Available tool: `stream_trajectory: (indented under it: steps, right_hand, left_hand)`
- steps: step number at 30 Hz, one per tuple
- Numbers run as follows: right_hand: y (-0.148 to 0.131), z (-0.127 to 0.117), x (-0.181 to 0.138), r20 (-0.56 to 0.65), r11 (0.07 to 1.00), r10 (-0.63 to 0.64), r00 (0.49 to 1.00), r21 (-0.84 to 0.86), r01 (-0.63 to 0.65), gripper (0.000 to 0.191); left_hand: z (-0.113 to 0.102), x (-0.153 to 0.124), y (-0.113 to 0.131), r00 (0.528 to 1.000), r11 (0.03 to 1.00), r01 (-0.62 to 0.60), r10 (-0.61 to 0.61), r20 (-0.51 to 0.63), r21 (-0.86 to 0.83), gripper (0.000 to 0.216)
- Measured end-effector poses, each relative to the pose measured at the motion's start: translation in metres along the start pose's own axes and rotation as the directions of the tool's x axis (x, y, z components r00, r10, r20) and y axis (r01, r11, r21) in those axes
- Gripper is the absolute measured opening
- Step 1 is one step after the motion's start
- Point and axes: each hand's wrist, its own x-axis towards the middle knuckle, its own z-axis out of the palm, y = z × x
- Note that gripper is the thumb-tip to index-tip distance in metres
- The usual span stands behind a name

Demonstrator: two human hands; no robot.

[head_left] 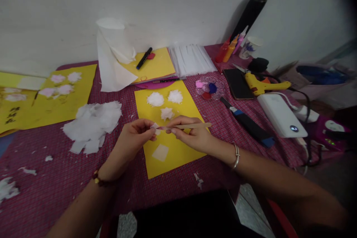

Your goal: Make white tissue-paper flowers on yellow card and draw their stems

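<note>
Between its fingertips my left hand (139,132) pinches a small piece of white tissue paper (156,129). My right hand (192,131) grips a paintbrush (195,125) with a pale wooden handle, and its pinkish tip meets the tissue or lies very close to it. Both hands are over a yellow sheet (178,160). On that sheet sit two fluffy white tissue flowers (155,99), a pinkish tissue flower (167,113) nearer my hands, and a flat pale paper square (160,152). A clear palette (213,81) holds pink, blue and red paint.
Left of the sheet lies a pile of white tissue pieces (93,122); beyond it, another yellow sheet (83,81) carries pinkish flowers. At right are a knife (248,122), a phone (238,83), a yellow glue gun (264,84), a white power bank (281,115) and cables. Paint bottles (230,50) stand behind.
</note>
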Motion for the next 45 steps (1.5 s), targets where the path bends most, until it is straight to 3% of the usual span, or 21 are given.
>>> stream_trajectory:
  steps: [13, 21, 26, 29, 32, 35, 37, 39, 40, 43, 45]
  right_hand:
    - [0.000, -0.001, 0.001, -0.024, 1.000, 0.010, 1.000, -0.007, -0.010, 0.012]
    - [0.001, 0.001, -0.001, -0.048, 0.993, 0.049, 0.998, 0.108, -0.044, 0.013]
    - [0.000, 0.000, -0.001, -0.031, 0.983, 0.057, 0.998, 0.174, -0.051, 0.015]
    - [0.001, 0.000, 0.001, -0.067, 0.983, 0.043, 0.997, 0.183, -0.030, 0.014]
    - [0.004, 0.004, 0.002, -0.093, 0.932, 0.195, 0.976, 0.329, -0.155, 0.017]
    - [0.007, 0.009, 0.002, -0.016, 0.740, 0.419, 0.908, 0.585, -0.332, 0.017]
    - [0.007, 0.009, 0.002, 0.098, 0.592, 0.484, 0.870, 0.695, -0.408, 0.021]
    - [0.004, 0.006, 0.003, 0.193, 0.529, 0.470, 0.861, 0.720, -0.450, 0.023]
    - [0.002, 0.003, 0.005, 0.201, 0.547, 0.446, 0.872, 0.710, -0.443, 0.023]
    - [-0.005, -0.007, 0.011, 0.080, 0.706, 0.338, 0.938, 0.637, -0.309, 0.018]
    - [-0.006, -0.013, 0.016, 0.000, 0.775, 0.276, 0.961, 0.592, -0.222, 0.017]
  left_hand:
    - [0.005, -0.006, -0.001, 0.994, 0.995, -0.094, 0.096, -0.059, 0.041, 0.011]
    - [0.010, -0.007, 0.004, 0.986, 0.967, -0.154, 0.138, -0.092, -0.201, 0.029]
    - [0.014, -0.006, 0.000, 0.986, 0.963, -0.159, 0.146, -0.075, -0.217, 0.016]
    - [0.016, -0.008, -0.002, 0.981, 0.977, -0.186, 0.179, -0.070, -0.102, 0.010]
    - [0.018, -0.011, -0.002, 0.941, 0.937, -0.324, 0.333, -0.053, 0.132, 0.006]
    - [0.020, -0.015, 0.002, 0.849, 0.774, -0.477, 0.529, -0.010, 0.415, 0.006]
    - [0.020, -0.016, 0.006, 0.812, 0.691, -0.505, 0.584, 0.013, 0.517, 0.007]
    - [0.020, -0.017, 0.008, 0.832, 0.725, -0.468, 0.554, -0.025, 0.506, 0.007]
    - [0.019, -0.016, 0.009, 0.865, 0.788, -0.422, 0.498, -0.061, 0.448, 0.006]
    - [0.016, -0.008, 0.013, 0.982, 0.981, -0.171, 0.178, -0.064, 0.090, 0.007]
    - [0.015, 0.002, 0.019, 0.998, 0.995, 0.007, -0.001, 0.061, -0.099, 0.010]
